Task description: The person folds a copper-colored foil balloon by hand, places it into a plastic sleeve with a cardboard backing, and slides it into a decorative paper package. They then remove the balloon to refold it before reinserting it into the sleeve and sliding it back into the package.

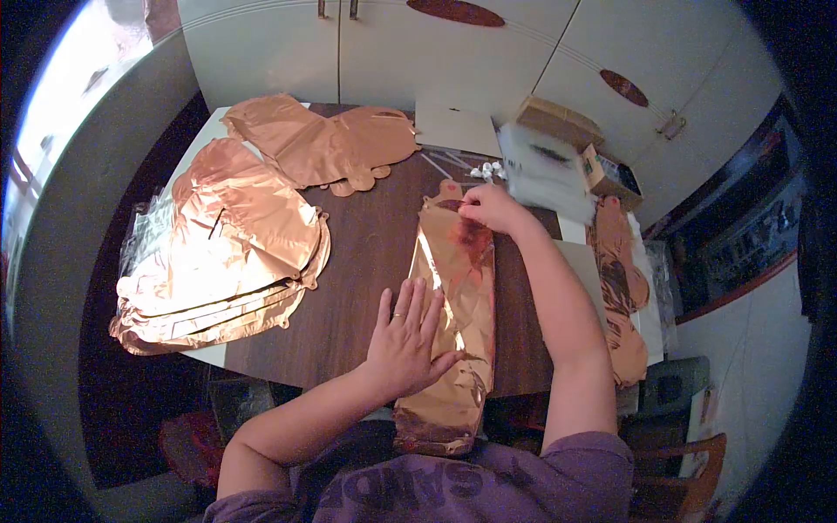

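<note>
A long folded strip of shiny copper foil (449,301) runs from the middle of the table down to the shirt front. My left hand (410,336) lies flat on its left side, fingers spread, with a ring on one finger. At the strip's far end my right hand (488,209) is closed at the foil's upper right edge; what its fingertips pinch is too small to make out. Just left of that hand a small tab with a red spot (451,188) sticks out from the foil.
Stacked copper foil sheets (235,235) cover the table's left side, with another foil piece (349,144) behind. White sticks and small white pieces (488,170), a clear plastic bag (540,166), an open box (610,177) and more folded foil (617,288) lie right.
</note>
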Available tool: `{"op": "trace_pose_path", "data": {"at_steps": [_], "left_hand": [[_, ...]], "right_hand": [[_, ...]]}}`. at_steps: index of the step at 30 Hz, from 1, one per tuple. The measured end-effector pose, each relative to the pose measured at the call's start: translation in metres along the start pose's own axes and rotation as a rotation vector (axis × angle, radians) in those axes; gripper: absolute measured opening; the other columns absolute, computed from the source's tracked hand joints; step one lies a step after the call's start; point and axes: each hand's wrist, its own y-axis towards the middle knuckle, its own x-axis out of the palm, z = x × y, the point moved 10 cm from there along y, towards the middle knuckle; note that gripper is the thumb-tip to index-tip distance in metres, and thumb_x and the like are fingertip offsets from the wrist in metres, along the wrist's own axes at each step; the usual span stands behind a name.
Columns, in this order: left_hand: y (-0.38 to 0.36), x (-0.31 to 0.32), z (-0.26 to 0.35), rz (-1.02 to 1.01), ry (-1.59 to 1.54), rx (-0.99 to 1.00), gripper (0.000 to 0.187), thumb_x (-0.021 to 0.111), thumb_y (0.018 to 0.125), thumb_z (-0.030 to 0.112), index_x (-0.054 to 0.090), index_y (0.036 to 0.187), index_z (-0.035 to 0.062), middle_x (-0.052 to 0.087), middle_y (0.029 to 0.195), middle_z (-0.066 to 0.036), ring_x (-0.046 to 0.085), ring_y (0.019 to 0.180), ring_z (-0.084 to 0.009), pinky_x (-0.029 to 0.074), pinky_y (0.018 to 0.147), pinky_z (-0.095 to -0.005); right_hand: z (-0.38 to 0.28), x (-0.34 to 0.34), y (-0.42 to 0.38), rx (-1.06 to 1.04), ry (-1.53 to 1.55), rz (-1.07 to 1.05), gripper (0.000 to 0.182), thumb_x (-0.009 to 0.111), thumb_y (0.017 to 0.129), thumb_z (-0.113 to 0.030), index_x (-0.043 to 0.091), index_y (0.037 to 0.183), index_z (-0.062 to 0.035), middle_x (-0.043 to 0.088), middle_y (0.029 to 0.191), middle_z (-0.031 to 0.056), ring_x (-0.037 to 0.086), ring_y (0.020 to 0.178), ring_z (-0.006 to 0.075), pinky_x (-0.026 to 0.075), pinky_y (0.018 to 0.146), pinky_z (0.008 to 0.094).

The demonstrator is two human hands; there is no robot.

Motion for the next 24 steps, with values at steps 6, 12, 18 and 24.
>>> {"op": "trace_pose_path", "data": {"at_steps": [6, 12, 18, 24], "left_hand": [[0.000, -0.003, 0.000, -0.003, 0.024, -0.021, 0.092, 0.047, 0.089, 0.065, 0.029, 0.148, -0.0030, 0.026, 0.151, -0.032, 0.021, 0.144, -0.0441, 0.016, 0.113, -0.0613], [0.000, -0.001, -0.001, -0.014, 0.027, -0.022, 0.091, 0.047, 0.089, 0.065, 0.030, 0.148, -0.0027, 0.026, 0.152, -0.031, 0.021, 0.144, -0.0439, 0.015, 0.114, -0.0614], [0.000, -0.001, -0.001, -0.011, 0.027, -0.022, 0.091, 0.047, 0.089, 0.065, 0.032, 0.147, -0.0029, 0.026, 0.152, -0.031, 0.021, 0.144, -0.0438, 0.016, 0.113, -0.0614], [0.001, -0.003, 0.000, -0.013, 0.022, -0.021, 0.090, 0.047, 0.089, 0.064, 0.033, 0.147, -0.0031, 0.028, 0.151, -0.032, 0.022, 0.144, -0.0442, 0.016, 0.113, -0.0618]], "right_hand": [[0.009, 0.004, 0.007, -0.009, -0.049, 0.011, 0.027, 0.077, 0.074, -0.022, 0.069, 0.082, 0.0017, 0.069, 0.075, 0.0115, 0.064, 0.068, 0.0173, 0.051, 0.062, 0.0340], [0.007, -0.002, 0.003, 0.011, -0.066, 0.047, 0.030, 0.080, 0.070, -0.023, 0.068, 0.081, 0.0018, 0.069, 0.075, 0.0125, 0.065, 0.069, 0.0183, 0.051, 0.063, 0.0345], [0.002, -0.005, 0.005, -0.006, -0.082, 0.093, 0.033, 0.081, 0.070, -0.028, 0.068, 0.080, 0.0005, 0.069, 0.075, 0.0147, 0.065, 0.068, 0.0206, 0.050, 0.064, 0.0359], [0.000, -0.005, 0.011, 0.012, -0.103, 0.124, 0.032, 0.083, 0.069, -0.031, 0.070, 0.079, -0.0039, 0.070, 0.078, 0.0146, 0.067, 0.070, 0.0286, 0.052, 0.065, 0.0402]]}}
